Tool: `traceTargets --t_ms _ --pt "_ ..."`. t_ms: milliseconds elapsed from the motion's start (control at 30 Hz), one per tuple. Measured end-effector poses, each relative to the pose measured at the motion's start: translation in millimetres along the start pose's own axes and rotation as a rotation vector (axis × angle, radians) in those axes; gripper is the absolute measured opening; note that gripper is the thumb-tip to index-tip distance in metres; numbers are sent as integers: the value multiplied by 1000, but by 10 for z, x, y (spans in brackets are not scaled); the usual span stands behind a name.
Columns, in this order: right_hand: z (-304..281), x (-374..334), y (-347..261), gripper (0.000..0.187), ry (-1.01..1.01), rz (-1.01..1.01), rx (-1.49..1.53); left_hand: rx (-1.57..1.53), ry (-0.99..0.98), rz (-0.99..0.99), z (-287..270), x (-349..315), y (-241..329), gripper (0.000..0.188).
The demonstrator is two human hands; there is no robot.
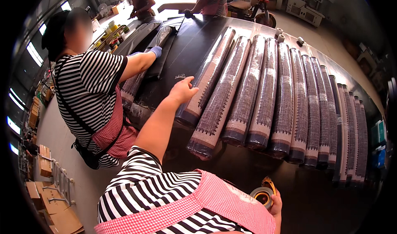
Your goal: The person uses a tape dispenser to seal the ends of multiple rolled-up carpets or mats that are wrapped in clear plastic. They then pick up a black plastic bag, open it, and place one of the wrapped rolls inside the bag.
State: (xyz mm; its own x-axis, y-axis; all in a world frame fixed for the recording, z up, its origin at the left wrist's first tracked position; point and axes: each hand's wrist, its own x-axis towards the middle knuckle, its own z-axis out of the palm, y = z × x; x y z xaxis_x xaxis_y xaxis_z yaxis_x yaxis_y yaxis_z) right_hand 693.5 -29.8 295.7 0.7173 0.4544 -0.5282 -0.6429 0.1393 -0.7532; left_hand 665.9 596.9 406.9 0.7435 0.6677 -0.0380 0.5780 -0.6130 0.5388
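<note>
My left hand [184, 92] reaches out over the dark table beside the leftmost roll of woven mat [215, 70], wrapped in clear film. Its fingers are partly stretched and apart, with nothing seen in them. Whether they touch the film, I cannot tell. Low at the right, near my pink checked apron [235, 196], my right hand [277, 205] is closed on a tape dispenser [264, 192] with a yellow-orange cutter and a roll of tape. Part of that hand is hidden behind the dispenser. Several more wrapped mat rolls [252, 85] lie side by side to the right, brown and beige with dark ends.
At my left a co-worker in a striped shirt [91, 68] holds a gloved hand [156, 51] on dark sheeting [165, 56]. Small tape rolls [280, 34] sit on the table's far edge. Other people [138, 2] stand beyond. Cardboard boxes [56, 205] lie on the floor.
</note>
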Motion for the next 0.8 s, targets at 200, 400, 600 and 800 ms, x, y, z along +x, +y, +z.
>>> traceTargets --t_ms 200,400,600,800 --pt "100 192 -44 71 -30 5 -50 173 -105 -343 578 267 217 135" --pt "119 71 -29 70 33 43 -21 -290 -189 -259 354 169 -561 117" --pt "-17 -82 -55 72 96 -46 4 -41 -267 -319 -54 -357 -932 101" --pt "-105 -51 -162 78 92 -129 9 41 229 325 431 -551 266 70"
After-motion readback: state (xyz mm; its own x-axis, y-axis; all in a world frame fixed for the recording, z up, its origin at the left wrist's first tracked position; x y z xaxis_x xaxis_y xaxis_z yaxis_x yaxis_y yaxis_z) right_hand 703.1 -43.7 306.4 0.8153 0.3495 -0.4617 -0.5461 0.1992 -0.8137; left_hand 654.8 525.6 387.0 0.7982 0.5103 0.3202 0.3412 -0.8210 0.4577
